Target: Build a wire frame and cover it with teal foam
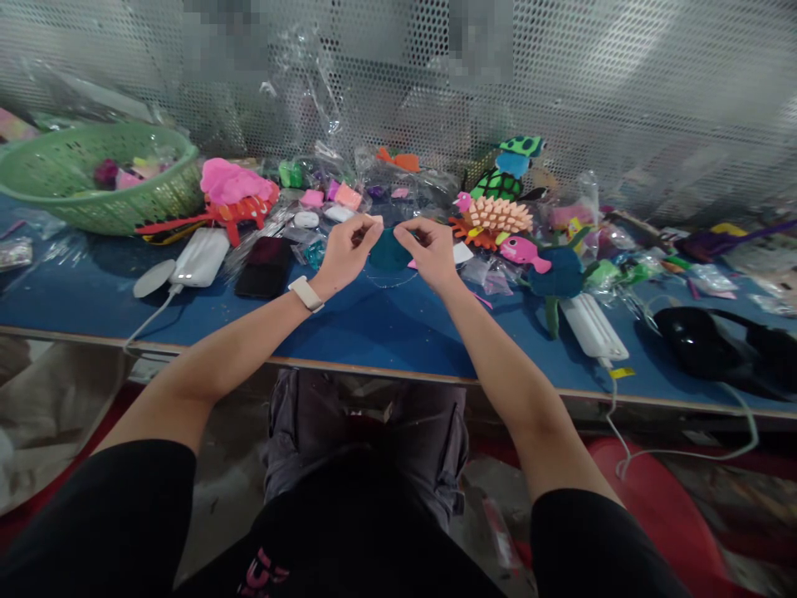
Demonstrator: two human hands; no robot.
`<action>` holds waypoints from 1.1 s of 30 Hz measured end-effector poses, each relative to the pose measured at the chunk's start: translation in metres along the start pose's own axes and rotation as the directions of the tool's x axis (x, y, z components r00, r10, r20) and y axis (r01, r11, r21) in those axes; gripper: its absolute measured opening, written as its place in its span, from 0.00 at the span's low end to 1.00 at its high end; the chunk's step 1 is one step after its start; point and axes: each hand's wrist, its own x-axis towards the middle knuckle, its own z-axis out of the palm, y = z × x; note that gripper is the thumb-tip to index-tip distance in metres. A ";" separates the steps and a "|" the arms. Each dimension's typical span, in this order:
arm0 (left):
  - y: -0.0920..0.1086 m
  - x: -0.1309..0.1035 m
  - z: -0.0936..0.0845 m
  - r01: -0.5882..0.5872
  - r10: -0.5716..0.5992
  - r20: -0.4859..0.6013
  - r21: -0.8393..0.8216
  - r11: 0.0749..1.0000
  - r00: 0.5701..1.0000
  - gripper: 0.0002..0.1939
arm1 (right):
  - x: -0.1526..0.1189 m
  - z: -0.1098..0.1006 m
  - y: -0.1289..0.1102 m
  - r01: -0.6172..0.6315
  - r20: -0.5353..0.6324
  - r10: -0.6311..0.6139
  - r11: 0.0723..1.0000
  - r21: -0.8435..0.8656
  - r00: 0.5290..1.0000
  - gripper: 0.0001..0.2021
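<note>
In the head view, pinches a dark teal piece (390, 252) with the left hand (345, 256) at its nine o'clock and the right hand (434, 251) at its three, fingertips of both closed on the edges. Holds it over the blue table (398, 332); seems thin and flat, but hard to make out behind the fingers. Around that piece, has a black phone (266, 266) and white charger (202, 257) at nine, a pink-and-red toy (233, 184) near ten, an orange scrap (402, 160) at twelve, a green turtle (495, 185) at two, a pink fish (523, 251) and blue toy (559, 272) at three, and a second charger (594, 326) towards four.
</note>
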 end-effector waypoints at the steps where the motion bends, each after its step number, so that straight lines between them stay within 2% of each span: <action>1: 0.000 0.000 0.000 -0.009 0.009 0.002 -0.003 1.000 1.000 0.36 | 0.000 0.000 -0.001 -0.003 0.002 0.003 1.000 -0.004 1.000 0.33; 8: 0.000 0.001 -0.001 0.008 -0.008 0.016 -0.021 1.000 1.000 0.38 | 0.000 -0.001 0.003 0.003 0.015 -0.004 1.000 0.029 1.000 0.31; 14: 0.000 0.000 -0.001 0.004 -0.004 0.009 -0.012 1.000 1.000 0.36 | 0.001 -0.001 0.005 0.015 -0.032 -0.014 0.999 0.035 0.999 0.29; 25: -0.006 0.002 0.001 -0.036 0.036 0.001 -0.031 0.999 0.999 0.36 | 0.002 0.000 0.007 -0.007 -0.047 0.009 0.999 0.036 0.999 0.32; 33: -0.002 0.003 0.000 -0.018 0.021 0.033 -0.066 0.998 0.999 0.36 | -0.002 0.000 -0.006 -0.018 -0.022 0.018 1.000 0.006 1.000 0.34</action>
